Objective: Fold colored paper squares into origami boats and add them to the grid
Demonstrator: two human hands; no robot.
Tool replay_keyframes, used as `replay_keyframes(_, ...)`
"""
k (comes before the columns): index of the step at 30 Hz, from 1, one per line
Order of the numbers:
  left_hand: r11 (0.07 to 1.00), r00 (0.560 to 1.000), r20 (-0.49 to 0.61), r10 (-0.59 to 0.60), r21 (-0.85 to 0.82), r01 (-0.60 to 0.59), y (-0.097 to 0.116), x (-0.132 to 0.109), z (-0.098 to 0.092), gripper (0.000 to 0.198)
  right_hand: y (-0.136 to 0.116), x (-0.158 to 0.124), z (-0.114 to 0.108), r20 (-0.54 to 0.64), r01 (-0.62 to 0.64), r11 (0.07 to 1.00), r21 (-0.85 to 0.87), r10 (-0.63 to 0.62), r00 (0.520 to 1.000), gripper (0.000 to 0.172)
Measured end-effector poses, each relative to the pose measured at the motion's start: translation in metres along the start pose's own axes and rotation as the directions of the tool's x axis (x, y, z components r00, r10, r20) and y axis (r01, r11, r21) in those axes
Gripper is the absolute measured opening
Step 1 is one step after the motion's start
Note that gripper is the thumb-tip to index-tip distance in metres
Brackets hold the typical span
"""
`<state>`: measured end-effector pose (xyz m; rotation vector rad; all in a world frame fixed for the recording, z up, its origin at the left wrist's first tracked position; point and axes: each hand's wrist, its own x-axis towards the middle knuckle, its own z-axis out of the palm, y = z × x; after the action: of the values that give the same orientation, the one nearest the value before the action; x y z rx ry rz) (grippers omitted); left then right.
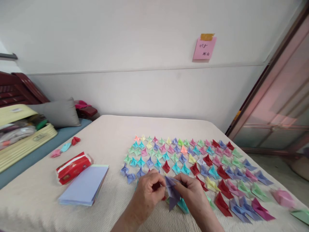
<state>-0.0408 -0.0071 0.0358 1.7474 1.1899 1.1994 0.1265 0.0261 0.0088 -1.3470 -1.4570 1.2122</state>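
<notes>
My left hand (147,190) and my right hand (193,193) meet low in the middle of the view, both pinching a partly folded purple paper piece (173,192) held just above the bed. Fingers of both hands are closed on its edges. Under and behind the hands lie several small folded paper shapes (183,154) in many colours, set out in rows on the cream bedspread (113,135). Larger folded paper boats (231,190) in red, purple, pink and green lie to the right of my right hand.
A stack of coloured paper sheets (84,185) with a purple top lies left of my hands, a red tissue pack (72,167) beside it. Three folded pieces (65,147) sit near the left edge. A grey pillow (61,112), a yellow box (24,141), a pink wall note (204,48).
</notes>
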Motion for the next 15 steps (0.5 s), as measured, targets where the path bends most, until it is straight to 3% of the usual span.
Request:
replay_keyframes(6, 0.936, 0.964, -0.02, 0.267, 0.244, -0.254, 0.0, -0.003, 0.006, 0.018, -0.001, 0.001, 0.002, -0.054, 0.002, 0.998, 0.066, 0.001, 0.999, 0.024)
replay_keyframes(10, 0.884, 0.929, -0.02, 0.369, 0.318, -0.344, -0.001, -0.006, 0.009, 0.019, -0.003, -0.001, 0.001, -0.04, -0.034, 0.989, 0.143, 0.04, 0.998, 0.023)
replay_keyframes(15, 0.745, 0.853, 0.009, 0.522, 0.481, -0.462, -0.007, -0.009, 0.011, 0.02, -0.007, -0.005, -0.001, 0.014, -0.083, 0.976, 0.203, 0.082, 0.997, 0.023)
